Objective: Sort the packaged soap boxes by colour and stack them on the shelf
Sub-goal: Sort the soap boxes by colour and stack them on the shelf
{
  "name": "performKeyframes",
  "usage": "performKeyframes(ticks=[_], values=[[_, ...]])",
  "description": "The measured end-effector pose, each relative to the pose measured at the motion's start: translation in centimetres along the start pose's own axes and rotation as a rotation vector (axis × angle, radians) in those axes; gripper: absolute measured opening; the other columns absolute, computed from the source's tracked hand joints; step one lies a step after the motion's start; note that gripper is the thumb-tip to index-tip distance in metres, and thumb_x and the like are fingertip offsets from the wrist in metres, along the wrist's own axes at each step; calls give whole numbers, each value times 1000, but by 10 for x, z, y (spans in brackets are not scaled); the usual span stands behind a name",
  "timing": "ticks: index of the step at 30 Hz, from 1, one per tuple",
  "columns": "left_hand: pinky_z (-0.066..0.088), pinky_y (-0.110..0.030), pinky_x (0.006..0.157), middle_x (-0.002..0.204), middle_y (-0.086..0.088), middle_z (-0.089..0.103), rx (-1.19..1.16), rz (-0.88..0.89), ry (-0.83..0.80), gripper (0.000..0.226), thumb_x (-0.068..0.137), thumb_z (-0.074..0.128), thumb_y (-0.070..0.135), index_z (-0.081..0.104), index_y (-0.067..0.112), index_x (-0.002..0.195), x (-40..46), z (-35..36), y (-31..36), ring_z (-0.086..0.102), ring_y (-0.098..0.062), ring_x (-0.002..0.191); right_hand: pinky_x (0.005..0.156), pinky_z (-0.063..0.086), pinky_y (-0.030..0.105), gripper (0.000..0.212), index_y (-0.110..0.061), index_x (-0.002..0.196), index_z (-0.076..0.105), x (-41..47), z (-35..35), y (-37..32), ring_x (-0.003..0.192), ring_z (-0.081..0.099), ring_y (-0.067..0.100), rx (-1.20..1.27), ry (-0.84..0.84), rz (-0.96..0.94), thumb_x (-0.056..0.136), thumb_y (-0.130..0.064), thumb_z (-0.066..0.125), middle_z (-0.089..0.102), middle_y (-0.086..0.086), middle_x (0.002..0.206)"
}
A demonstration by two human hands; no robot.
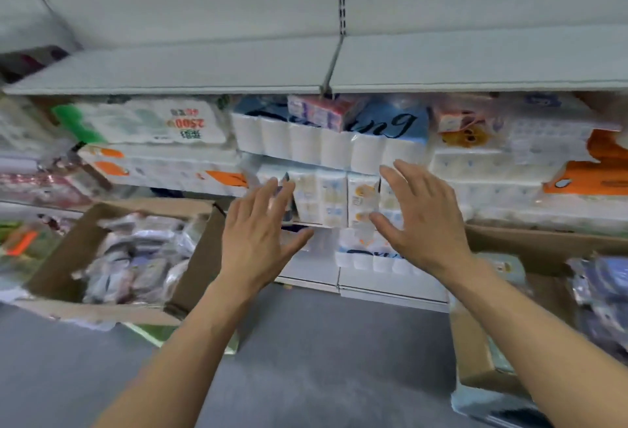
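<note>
Reaching toward the shelf [204, 69], the left hand [258, 240] and right hand [421, 223] hang with fingers spread, grasping nothing, on either side of stacked tissue packs [323, 200]. Cardboard boxes of wrapped goods sit near left [112, 247] and right [550, 257]. Soap boxes cannot be told apart in the blur.
</note>
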State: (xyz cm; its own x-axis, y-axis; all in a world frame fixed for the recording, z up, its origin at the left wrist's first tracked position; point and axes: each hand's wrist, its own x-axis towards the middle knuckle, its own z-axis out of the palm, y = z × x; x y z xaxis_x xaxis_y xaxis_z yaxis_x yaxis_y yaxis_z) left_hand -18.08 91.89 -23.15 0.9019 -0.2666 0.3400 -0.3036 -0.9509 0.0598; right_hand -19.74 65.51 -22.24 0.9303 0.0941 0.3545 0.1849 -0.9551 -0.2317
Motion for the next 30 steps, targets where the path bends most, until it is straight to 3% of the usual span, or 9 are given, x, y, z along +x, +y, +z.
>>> performKeyframes(ticks=[6,17,21,24,26,28,30], values=[[41,-47,102,142,-7,51,58,-82,-32,80,84,34,71,38,23,148,-3,-17,-125,51,-30,126,103,36,48,67,-21,149,34,57,40,-106,135,39,29,16,-73,-58,92,-49,54,38,7,152],[39,-45,103,143,-6,52,84,-231,-80,81,88,30,70,38,18,150,-3,22,-327,50,-29,128,98,38,46,63,-22,147,34,161,158,-243,132,40,28,57,-183,-203,92,-46,53,39,4,150],[37,-46,104,143,-8,49,74,-310,-210,83,87,20,70,33,19,151,11,44,-404,47,-30,130,93,42,47,65,-19,146,39,202,220,-287,125,47,32,71,-257,-213,89,-40,61,47,8,143],[37,-45,104,147,-6,46,47,-362,-316,72,93,34,63,32,20,151,13,67,-462,44,-29,132,80,49,47,62,-11,137,52,223,263,-316,110,58,39,98,-320,-231,82,-32,72,57,15,132],[40,-45,99,143,-6,49,14,-400,-364,68,94,37,61,35,22,149,11,83,-496,47,-30,128,79,49,47,60,-13,138,50,235,288,-335,113,56,37,100,-358,-211,85,-33,68,55,12,134],[43,-45,96,136,-9,54,-14,-409,-413,75,89,27,67,41,20,146,5,97,-522,51,-32,122,79,46,41,57,-18,140,46,241,311,-354,115,54,33,67,-412,-194,87,-36,61,54,7,135],[42,-44,97,140,-9,49,-43,-431,-488,69,92,33,62,39,20,146,-1,113,-544,48,-32,126,80,45,39,52,-17,135,50,242,331,-370,110,57,31,74,-444,-208,86,-32,63,59,7,127]])
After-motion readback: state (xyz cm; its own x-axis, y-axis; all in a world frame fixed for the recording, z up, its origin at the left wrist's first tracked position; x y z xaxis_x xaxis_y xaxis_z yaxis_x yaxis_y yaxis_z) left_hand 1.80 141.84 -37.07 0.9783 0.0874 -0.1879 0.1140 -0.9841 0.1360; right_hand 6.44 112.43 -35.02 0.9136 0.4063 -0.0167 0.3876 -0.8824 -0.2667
